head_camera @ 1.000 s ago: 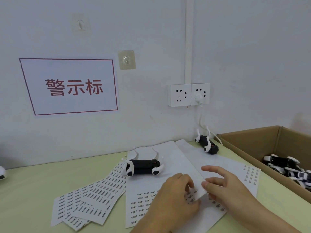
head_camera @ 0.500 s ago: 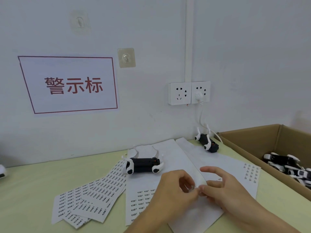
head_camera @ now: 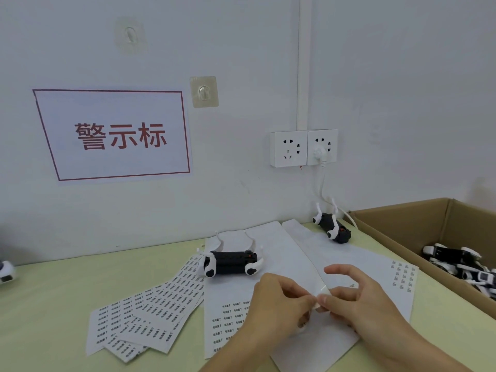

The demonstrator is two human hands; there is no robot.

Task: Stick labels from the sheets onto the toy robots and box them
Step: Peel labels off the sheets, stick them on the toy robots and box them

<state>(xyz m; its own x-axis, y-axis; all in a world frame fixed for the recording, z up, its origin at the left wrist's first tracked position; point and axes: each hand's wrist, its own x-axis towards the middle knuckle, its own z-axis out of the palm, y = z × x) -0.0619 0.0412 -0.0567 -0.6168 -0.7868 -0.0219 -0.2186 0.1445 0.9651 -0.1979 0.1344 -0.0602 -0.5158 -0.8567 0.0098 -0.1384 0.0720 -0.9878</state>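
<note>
- A label (head_camera: 323, 293) – small, pale, curling – sits lifted between the two hands, just above the middle sheet (head_camera: 271, 288); it looks freshly peeled and held up off the paper so its sticky side touches nothing before it goes on a toy
- The left hand (head_camera: 279, 304) has its fingers curled, thumb and forefinger pinching the label's left edge; the hand lies over the sheet's printed rows, which probably also keeps the paper from lifting
- The right hand (head_camera: 357, 299) pinches the label's right edge with thumb and a lower finger, while its forefinger arches free above – only half closed, likely to steady the label or pass it across
- The nearest robot (head_camera: 232, 262) lies on its back on the same sheet, white legs up, just beyond the left hand; belly-up probably gives a flat black face for the label
- A second robot (head_camera: 332, 228) lies tilted on the right sheet (head_camera: 375, 267) near the wall, well apart from the hands, seemingly waiting its turn
- A fanned stack (head_camera: 150, 312) of full label sheets lies to the left on the table (head_camera: 53, 291)
- The box (head_camera: 397, 224) stands open at the right edge, with finished robots (head_camera: 461, 260) piled inside, close enough for a short reach
- Behind, a red-lettered sign (head_camera: 118, 135) and a socket (head_camera: 303, 147) with a plugged cable are on the wall
</note>
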